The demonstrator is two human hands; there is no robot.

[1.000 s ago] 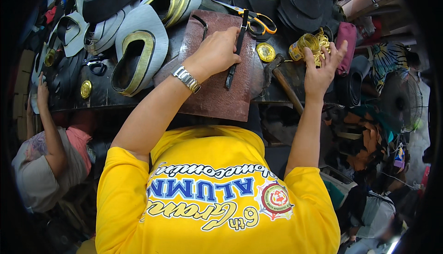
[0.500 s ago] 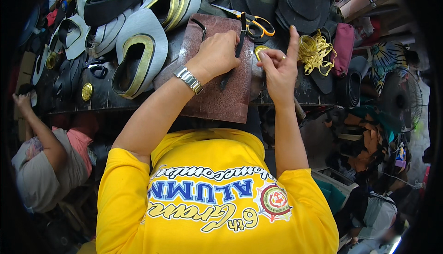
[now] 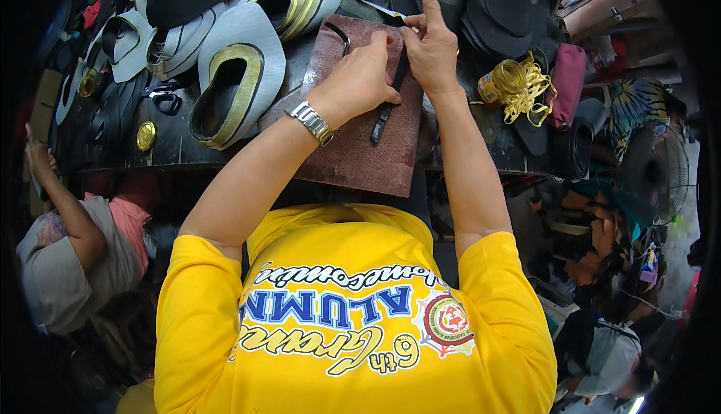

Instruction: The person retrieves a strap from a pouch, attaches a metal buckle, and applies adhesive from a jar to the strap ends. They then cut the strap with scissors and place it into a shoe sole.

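At the board (image 3: 390,167), left hand (image 3: 359,80) and, seemingly, right hand (image 3: 434,55) pinch a black strip (image 3: 382,122)

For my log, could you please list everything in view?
Table: one, black, top
Board: one, reddish, centre
Straps: two, black, on board
Scissors: two, silver, beyond board; dark, left
Shoe uppers: several, grey, left
Soles: several, black, upper right
Round lid: one, gold, left
Jar: one, golden, right
Strips: several, yellow, beside jar
Pouch: one, maroon, right
Fan: one, dark, far right
Coworker: at least one, grey top, left
Other clutter: uncountable, mixed, around
Left hand: one, bare, over board
Right hand: one, bare, board edge
Watch: one, silver, left wrist
Shirt: one, yellow, lower centre
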